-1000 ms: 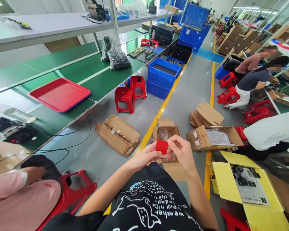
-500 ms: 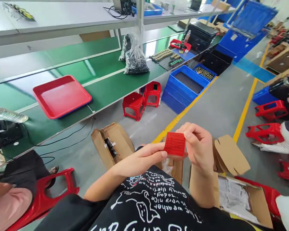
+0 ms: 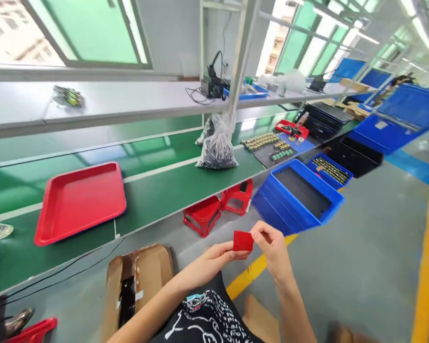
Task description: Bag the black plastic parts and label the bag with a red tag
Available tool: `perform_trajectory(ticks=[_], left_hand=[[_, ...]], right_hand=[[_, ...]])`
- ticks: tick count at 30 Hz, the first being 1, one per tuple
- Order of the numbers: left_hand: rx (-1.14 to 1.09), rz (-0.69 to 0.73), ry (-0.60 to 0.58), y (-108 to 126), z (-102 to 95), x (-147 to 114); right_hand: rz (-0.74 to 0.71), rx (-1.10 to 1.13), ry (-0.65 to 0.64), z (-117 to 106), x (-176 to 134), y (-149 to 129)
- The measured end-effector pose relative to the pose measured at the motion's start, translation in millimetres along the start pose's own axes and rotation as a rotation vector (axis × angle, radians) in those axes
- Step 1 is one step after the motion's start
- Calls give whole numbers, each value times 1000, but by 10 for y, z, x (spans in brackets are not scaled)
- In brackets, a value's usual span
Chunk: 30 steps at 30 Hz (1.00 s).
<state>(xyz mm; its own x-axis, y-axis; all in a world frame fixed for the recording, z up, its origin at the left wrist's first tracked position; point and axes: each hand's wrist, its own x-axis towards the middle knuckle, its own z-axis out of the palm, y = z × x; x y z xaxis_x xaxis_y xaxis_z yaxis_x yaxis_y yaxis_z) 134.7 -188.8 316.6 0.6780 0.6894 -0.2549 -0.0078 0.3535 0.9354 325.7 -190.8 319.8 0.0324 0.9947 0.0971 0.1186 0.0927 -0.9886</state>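
A small red square card (image 3: pixel 243 241) is held in front of me by both hands. My left hand (image 3: pixel 209 259) pinches its lower left edge with thumb and fingers. My right hand (image 3: pixel 271 247) grips its right edge from the side. The card hangs above the grey floor, in front of the green workbench (image 3: pixel 171 188). An open cardboard box (image 3: pixel 136 286) lies on the floor to the lower left of my hands.
A red tray (image 3: pixel 79 200) lies on the bench at left. A bag of black parts (image 3: pixel 217 150) stands further along it. Two red stools (image 3: pixel 218 212) sit under the bench edge, stacked blue bins (image 3: pixel 298 200) beside them. A yellow floor line (image 3: pixel 423 247) runs at right.
The view has swung up and to the left, so the boxes and people at right are out of sight. Both hands still hold the red card, now lower in the view.
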Motion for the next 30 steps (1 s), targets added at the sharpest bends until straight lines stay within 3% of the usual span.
perform_trajectory(ticks=[3, 7, 10, 15, 18, 21, 26, 30], left_hand=[[18, -102, 276, -121, -518, 480], [206, -183, 548, -347, -1082, 897], [299, -207, 716, -505, -1348, 1087], [276, -332, 1011, -779, -1590, 1328], [220, -473, 1265, -928, -1545, 1466], [163, -571, 1445, -1015, -1305, 1636], [70, -651, 1574, -1046, -839, 2023], [49, -755, 1613, -965, -750, 2289]], right_hand=[[17, -181, -35, 39, 752, 378], [107, -240, 53, -39, 1592, 1107], [145, -250, 86, -133, 2344, 1692], [-35, -455, -23, 5, 3963, 2343], [-125, -601, -157, 252, 4832, 2521], [-185, -644, -271, 490, 5390, 2658], [-204, -691, -356, 678, 5689, 2979], [-188, -722, -300, 663, 5722, 3267]])
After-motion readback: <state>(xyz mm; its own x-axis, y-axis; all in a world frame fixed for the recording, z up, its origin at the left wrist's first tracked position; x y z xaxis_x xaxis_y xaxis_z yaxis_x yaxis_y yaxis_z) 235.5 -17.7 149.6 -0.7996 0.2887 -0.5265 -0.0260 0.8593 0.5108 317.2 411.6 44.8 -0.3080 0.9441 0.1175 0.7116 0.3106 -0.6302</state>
